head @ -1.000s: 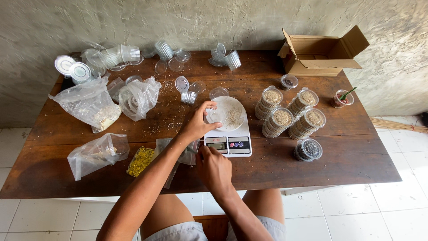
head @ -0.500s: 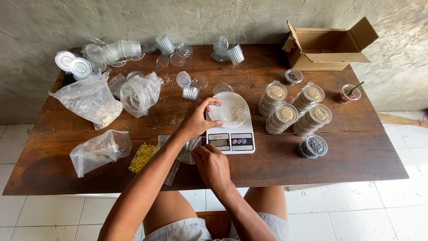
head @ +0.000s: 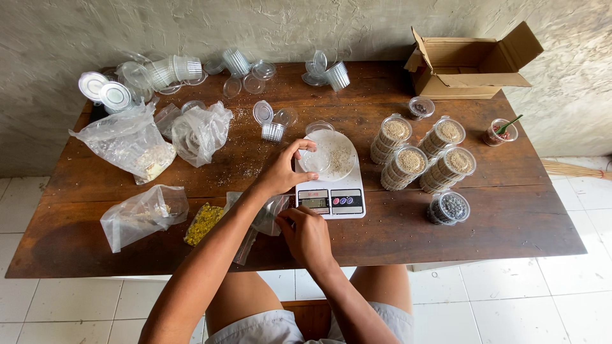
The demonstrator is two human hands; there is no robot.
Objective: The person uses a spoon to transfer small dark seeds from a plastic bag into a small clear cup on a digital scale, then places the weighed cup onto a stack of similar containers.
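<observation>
Clear plastic cup [head: 317, 158] sits on the kitchen scale [head: 331, 191], left hand [head: 282, 173] pinching its rim — barely filled. Right hand [head: 307, 234] grips a small seed bag [head: 271, 213]; four stacks of filled cups [head: 421, 156] are done, empties [head: 172, 69] remain.

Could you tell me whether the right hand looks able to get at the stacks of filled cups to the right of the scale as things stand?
Probably yes. The right hand sits at the scale's near edge, and bare table lies between it and the stacks of filled cups; nothing stands in the way.

We see a brown wooden table [head: 523, 210] carrying a white scale [head: 331, 194] mid-frame, plastic bags [head: 127, 143] left, stacked tubs [head: 421, 156] right, a cardboard box [head: 468, 60] upper right.
</observation>
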